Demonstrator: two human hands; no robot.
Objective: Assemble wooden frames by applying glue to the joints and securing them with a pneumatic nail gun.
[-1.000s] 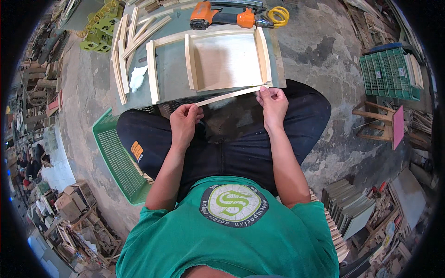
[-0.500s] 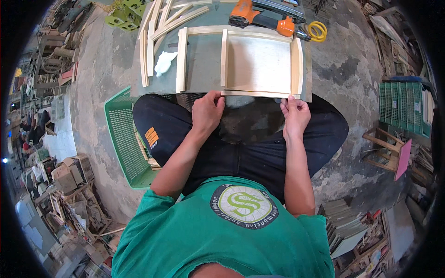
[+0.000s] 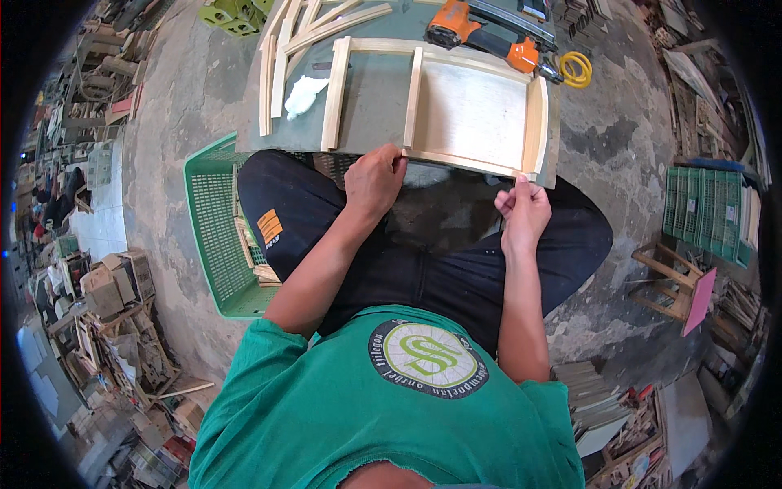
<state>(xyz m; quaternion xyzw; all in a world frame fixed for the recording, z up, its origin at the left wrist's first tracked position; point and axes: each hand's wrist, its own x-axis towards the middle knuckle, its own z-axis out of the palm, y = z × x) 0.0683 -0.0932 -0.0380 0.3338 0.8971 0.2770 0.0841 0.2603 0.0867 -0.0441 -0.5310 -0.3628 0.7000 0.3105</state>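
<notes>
A pale wooden frame (image 3: 414,98) lies on the grey worktable, with a light thin panel (image 3: 472,114) filling its right section. A thin wooden strip (image 3: 464,162) runs along the near edge of that section. My left hand (image 3: 373,183) is closed, thumb and fingers pinching the strip's left end by the middle crosspiece. At the near right corner, my right hand (image 3: 524,213) is closed too, its fingertips on the strip's other end. Beyond the frame rests an orange and black nail gun (image 3: 489,41).
Loose wooden strips (image 3: 285,65) and a white crumpled lump (image 3: 305,95) lie left of the frame on the worktable (image 3: 366,106). A yellow coiled hose (image 3: 576,70) hangs off the nail gun. Left of my legs stands a green basket (image 3: 213,236) with wood pieces; a pink-topped stool (image 3: 699,301) is at right.
The whole view has shifted and turned slightly, so the table and frame appear farther right and tilted. Both hands stay at the strip's ends, which now appears close against the frame.
</notes>
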